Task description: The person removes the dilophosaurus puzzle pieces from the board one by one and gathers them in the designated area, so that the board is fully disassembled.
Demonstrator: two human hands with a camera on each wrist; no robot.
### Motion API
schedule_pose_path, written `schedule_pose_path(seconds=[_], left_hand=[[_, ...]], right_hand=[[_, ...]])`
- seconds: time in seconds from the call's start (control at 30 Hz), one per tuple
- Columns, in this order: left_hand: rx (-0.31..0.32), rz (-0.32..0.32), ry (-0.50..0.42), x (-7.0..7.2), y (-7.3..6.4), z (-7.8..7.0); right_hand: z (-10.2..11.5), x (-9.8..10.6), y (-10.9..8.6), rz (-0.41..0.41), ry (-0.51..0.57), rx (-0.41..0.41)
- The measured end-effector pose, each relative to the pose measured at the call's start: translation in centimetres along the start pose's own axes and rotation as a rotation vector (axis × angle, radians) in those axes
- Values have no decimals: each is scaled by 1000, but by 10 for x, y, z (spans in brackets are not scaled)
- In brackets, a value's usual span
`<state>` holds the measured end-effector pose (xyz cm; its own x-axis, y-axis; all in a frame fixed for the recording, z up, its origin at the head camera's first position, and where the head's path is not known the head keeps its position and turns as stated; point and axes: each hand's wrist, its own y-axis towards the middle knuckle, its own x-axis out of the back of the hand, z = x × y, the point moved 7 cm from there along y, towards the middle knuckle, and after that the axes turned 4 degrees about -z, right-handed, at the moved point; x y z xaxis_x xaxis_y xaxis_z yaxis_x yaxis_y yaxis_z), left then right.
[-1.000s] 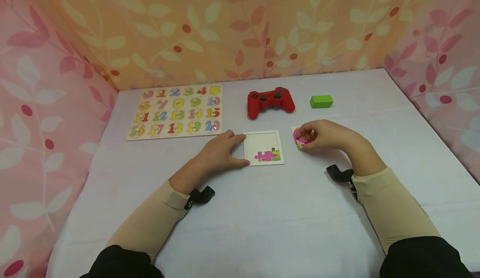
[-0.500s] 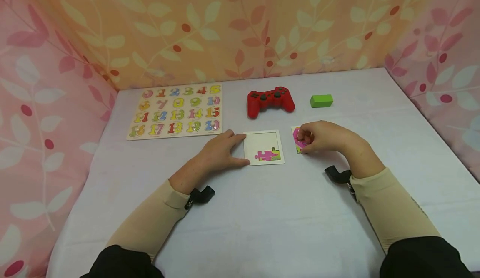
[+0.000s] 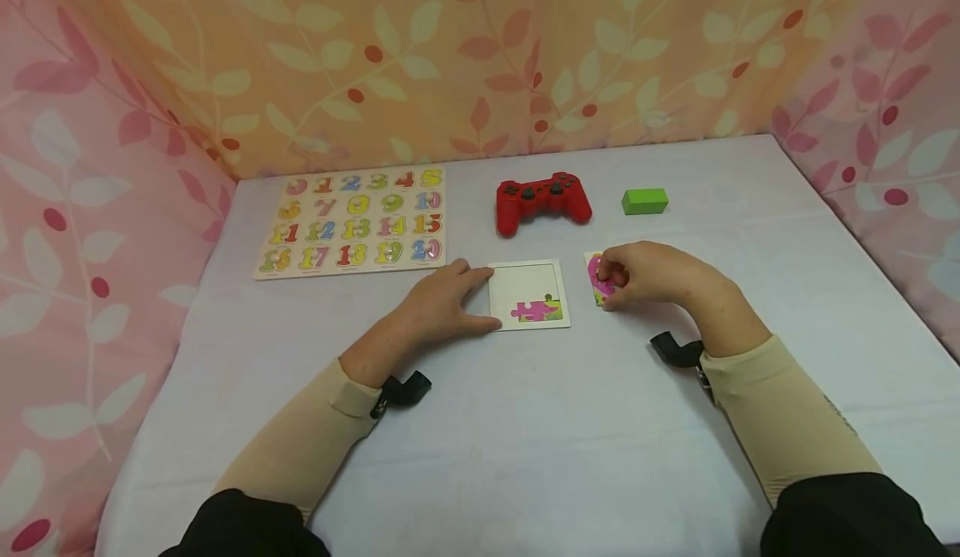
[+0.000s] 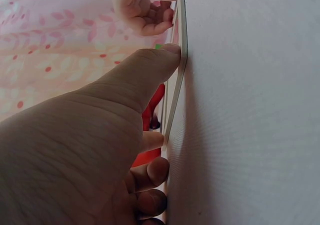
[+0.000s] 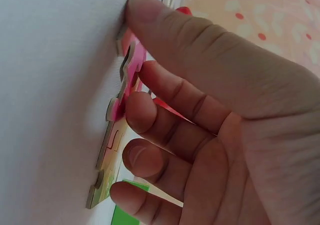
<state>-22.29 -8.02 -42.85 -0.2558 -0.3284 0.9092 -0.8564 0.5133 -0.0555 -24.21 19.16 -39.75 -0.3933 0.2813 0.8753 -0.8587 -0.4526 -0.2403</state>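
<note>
In the head view, a small white puzzle tray [image 3: 525, 273] lies at the middle of the table. Joined pink and green puzzle pieces [image 3: 536, 311] sit in its lower right part. My left hand [image 3: 435, 303] holds the tray's left side, thumb at the near corner and index finger at the far one. To the right of the tray, my right hand [image 3: 663, 278] holds a pink puzzle piece [image 5: 132, 65] between thumb and index finger, low over the table. Other puzzle pieces [image 3: 592, 267] lie beneath those fingers, partly hidden; the right wrist view shows their edges side by side.
A number puzzle board [image 3: 360, 268] lies at the back left. A red game controller [image 3: 543, 198] sits behind the tray, and a green block [image 3: 645, 202] stands to its right. Floral curtains [image 3: 480, 57] border the white tabletop [image 3: 525, 440].
My right fingers have shifted slightly over the pieces, and more of the pink and green pieces shows beside them. My left hand and the tray have stayed in place.
</note>
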Motion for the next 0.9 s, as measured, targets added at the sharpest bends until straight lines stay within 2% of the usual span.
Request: schedule_pose_path(seconds=[0.23,0.5,0.7,0.9], left_hand=[[-1,6,12,-2,4,0],[-13,11,7,-4,4,0],[-9,4,2,-1,2,1],[0,8,-4,-1,2,1]], right_hand=[[-4,0,-1,6,-19,-19],[0,-4,-1,26,-66,0],[-1,1,-2,35,3,-6],[1,26,-13,-26,80,-6]])
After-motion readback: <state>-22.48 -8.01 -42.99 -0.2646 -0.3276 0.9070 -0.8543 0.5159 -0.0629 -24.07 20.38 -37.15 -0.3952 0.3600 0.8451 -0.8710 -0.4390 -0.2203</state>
